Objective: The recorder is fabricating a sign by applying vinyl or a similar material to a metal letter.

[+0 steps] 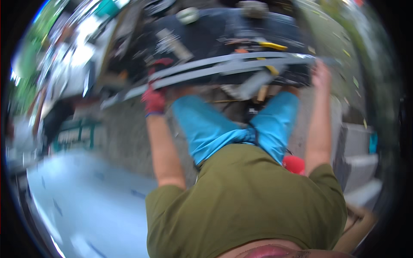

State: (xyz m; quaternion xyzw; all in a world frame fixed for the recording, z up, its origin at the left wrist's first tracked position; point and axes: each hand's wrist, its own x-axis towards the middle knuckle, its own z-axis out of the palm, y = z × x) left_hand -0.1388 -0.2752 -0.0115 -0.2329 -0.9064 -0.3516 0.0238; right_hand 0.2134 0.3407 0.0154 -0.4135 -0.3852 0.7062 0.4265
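Two long, thin grey metal strips (223, 64) stretch across in front of me, lying nearly side by side over a low dark table (206, 36). My left hand (154, 98), in a red glove, is closed around the strips toward their left part. Bare, my right hand (320, 76) grips them near the right end. Beneath and behind the strips, a yellow-handled tool (273, 45) and a pale flat piece (175, 45) rest on the table. A wide grey tool (254, 85) shows between my knees, its kind blurred.
A pale blue sheet (90, 193) spreads at the lower left, beside a green crate (75, 135). Grey blocks (361, 150) stand at my right. A red object (294, 164) sits by my right hip. A whitish round object (187, 16) lies at the table's far side.
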